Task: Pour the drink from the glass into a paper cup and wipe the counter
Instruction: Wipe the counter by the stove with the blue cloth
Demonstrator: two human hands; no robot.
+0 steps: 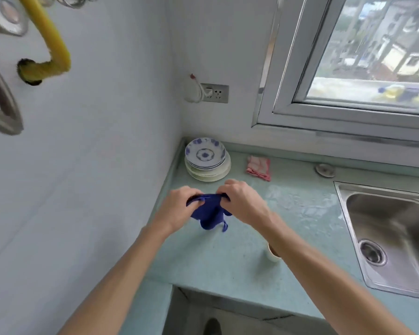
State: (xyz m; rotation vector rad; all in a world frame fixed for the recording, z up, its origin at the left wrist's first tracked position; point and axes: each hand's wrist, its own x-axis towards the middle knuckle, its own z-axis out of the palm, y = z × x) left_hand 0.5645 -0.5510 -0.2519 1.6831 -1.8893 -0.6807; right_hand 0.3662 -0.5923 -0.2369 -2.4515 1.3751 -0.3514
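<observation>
**Fingers (191, 194) of 2 hands gather the blue cloth (209, 213) for wiping**

Fingers of the left hand (179, 206) are curled tight and pinch the left edge of the blue cloth. The cloth hangs bunched between both hands, above the counter (203, 257) and, as far as I can see, not touching it. The right hand (244, 201) is curled in the same way on the right edge, knuckles up.

Behind the hands, in the far corner, 1 stack of plates (207, 163) stands, and to the right of it lies a folded pink rag (258, 168). Near the front edge the paper cup (272, 256) stands upright, half hidden by the right forearm. Something brown shows inside its rim, so I judge that the pouring is done. No glass is in view. Further right a wet, shiny patch (298, 201) lies on the counter, near the sink (392, 228).

I judge that the step in hand is the wiping, at its very beginning, with the cloth being arranged. The next move calls for laying the cloth flat on the surface under 1 hand and passing it toward the wet patch. The forearm must keep away from the cup, which could tip and spill.
</observation>
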